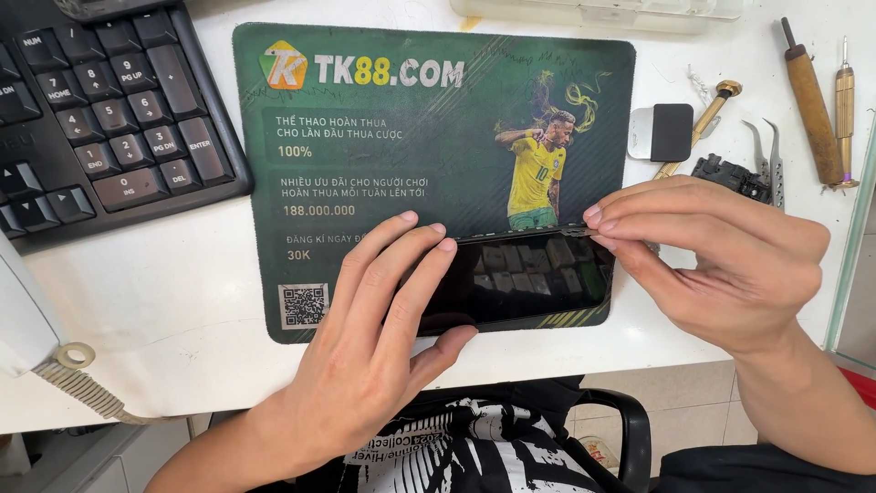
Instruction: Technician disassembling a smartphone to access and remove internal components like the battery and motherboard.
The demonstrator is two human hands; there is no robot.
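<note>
Phone (529, 278), black, pinched by both hands over green printed mat (383, 110).

The left hand (365, 347) hides the phone's (529, 278) left end.

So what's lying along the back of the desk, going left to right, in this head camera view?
Black keyboard → green mouse mat → small grey-and-black block → brass-tipped tool → tweezers → wooden-handled tool → slim brass screwdriver.

A phone (520, 278) lies on the mat (383, 110), keyboard (100, 110) left, tools (812, 100) right.
</note>
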